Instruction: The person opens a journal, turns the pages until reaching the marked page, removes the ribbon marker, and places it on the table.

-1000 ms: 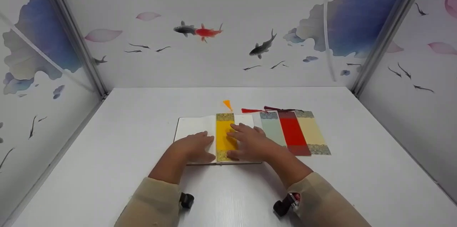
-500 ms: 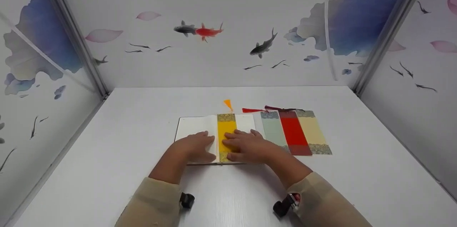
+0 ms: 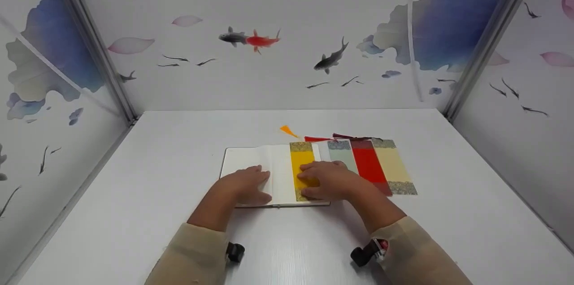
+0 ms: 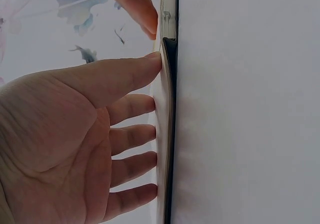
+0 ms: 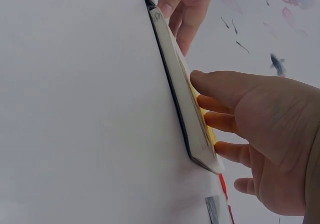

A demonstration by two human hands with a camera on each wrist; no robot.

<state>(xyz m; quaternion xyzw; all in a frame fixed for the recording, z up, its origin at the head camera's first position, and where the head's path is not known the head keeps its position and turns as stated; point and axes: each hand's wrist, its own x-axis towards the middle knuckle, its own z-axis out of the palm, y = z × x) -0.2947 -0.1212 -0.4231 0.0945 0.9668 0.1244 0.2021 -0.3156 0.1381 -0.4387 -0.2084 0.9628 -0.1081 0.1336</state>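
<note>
An open notebook (image 3: 245, 157) with blank white pages lies on the table. My left hand (image 3: 242, 185) rests its fingertips and thumb on the left page, fingers spread and fairly straight, as the left wrist view shows. On the right page lies a yellow bookmark (image 3: 302, 159) with patterned ends and an orange tassel (image 3: 288, 131) at its far end. My right hand (image 3: 329, 180) touches this bookmark with extended fingertips, and its thumb sits near the lower end. In the right wrist view, the bookmark (image 5: 210, 133) shows as a thin yellow strip under the fingers.
Right of the notebook lie a pale green bookmark (image 3: 341, 155), a red bookmark (image 3: 369, 161) and a cream bookmark (image 3: 393, 164), side by side. A red tassel (image 3: 316, 139) and a dark red tassel (image 3: 343, 136) lie beyond them. Printed wall panels (image 3: 287, 79) enclose the table.
The yellow bookmark has slid right, from beside the notebook's centre fold toward the right page's outer part, with my right hand on it. My left hand has stayed in place.
</note>
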